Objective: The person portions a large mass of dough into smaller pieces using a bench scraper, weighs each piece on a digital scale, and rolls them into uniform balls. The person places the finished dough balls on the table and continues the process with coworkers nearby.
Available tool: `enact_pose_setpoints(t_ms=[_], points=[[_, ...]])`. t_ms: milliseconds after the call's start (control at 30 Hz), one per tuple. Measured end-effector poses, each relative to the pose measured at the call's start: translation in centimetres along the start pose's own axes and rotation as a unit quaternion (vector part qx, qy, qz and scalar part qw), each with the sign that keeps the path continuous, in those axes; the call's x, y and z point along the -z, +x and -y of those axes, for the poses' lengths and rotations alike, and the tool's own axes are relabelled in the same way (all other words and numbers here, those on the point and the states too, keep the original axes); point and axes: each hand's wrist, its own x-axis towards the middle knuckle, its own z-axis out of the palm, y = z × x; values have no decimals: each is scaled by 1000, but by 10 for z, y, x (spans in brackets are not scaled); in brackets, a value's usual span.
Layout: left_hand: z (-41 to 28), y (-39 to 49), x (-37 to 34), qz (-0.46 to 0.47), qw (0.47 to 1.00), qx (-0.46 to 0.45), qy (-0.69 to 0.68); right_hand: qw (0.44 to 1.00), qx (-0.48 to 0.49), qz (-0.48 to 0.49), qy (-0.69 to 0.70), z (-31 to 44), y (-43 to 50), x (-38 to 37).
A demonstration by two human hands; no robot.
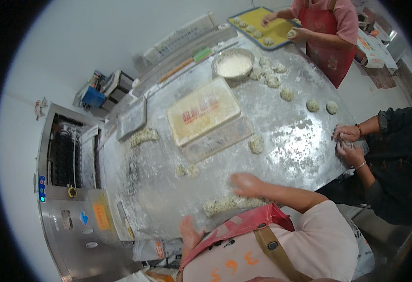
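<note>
A thick log of herb-flecked dough [227, 205] lies on the floured metal table [156, 204], close to my apron. Just beyond the log is my right hand [246, 185], blurred and low over the table; I cannot tell whether it touches anything. My left hand [191, 231] is at the table's near edge, left of the log, fingers apart and nothing in it. Two small dough pieces [186, 170] sit farther in. A larger dough lump [256, 144] rests beside a lidded plastic box [206, 109].
Left are a dough strip [144, 136], a grey tray [132, 118] and a knife-like tool [125, 218]. A flour bowl [233, 63] stands behind. One co-worker's hands [349, 144] work at right; another handles dough by a yellow-lined tray [276, 26]. A steel machine [75, 225] borders the table.
</note>
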Motion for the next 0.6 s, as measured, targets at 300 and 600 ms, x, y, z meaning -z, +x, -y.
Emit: enact_pose_setpoints(t_ms=[300, 600], points=[[-78, 77, -58, 28, 973, -225, 31, 972, 64, -70, -213, 24, -103, -27], [-77, 102, -44, 9, 967, -254, 26, 983, -46, 133, -116, 11, -61, 13]])
